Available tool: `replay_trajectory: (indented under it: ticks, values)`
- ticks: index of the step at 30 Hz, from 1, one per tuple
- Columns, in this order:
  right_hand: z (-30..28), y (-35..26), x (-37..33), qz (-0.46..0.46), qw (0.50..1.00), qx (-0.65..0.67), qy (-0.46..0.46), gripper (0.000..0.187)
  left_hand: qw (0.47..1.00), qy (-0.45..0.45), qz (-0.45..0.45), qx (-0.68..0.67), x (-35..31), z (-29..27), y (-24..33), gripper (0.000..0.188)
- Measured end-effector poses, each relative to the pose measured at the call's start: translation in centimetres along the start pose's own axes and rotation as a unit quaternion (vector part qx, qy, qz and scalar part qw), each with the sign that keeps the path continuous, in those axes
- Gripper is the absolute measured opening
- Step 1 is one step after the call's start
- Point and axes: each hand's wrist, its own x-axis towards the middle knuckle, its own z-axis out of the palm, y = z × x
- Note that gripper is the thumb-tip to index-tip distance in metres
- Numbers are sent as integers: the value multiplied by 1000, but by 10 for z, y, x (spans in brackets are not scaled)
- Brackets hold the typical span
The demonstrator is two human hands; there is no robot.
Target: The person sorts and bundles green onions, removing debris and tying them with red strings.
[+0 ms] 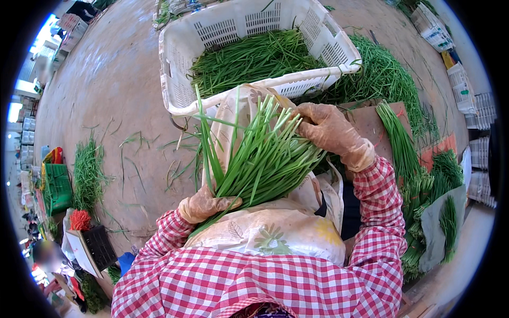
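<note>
A loose bunch of garlic chives [260,164] lies slantwise over my lap, its pale cut ends fanned toward the upper right. My left hand [204,204], in a stained tan glove, grips the leafy lower part with the thumb laid across it. At the pale ends, my gloved right hand [331,130] has its fingers closed on some stems; the fingertips are partly hidden. Under the bunch spreads a flower-patterned apron [270,233]. Just beyond my knees stands a white slatted crate [165,69] with more chives [257,58] inside.
Loose greens [384,69] are heaped right of the crate. Bundled chives [395,135] lie on a board at my right, with several more bundles [416,212] nearer. To the left are scattered greens [87,172], a green crate [57,188] and red ties [80,220] on a box.
</note>
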Motion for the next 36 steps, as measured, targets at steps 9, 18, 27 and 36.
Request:
replay_trajectory:
  ticks: [9,18,27,36]
  values:
    - [-11,-54,-13,-184,953,-228,74,49,997,10,-41,-59,4,7,6,67]
    - [35,-26,-24,-55,993,5,103,20,994,-33,-78,69,2,12,19,35]
    - [21,24,-9,-34,946,104,304,13,984,-41,78,157,4,9,-2,44]
    - [-71,40,9,-38,827,-452,332,32,996,-60,-8,59,17,22,5,43]
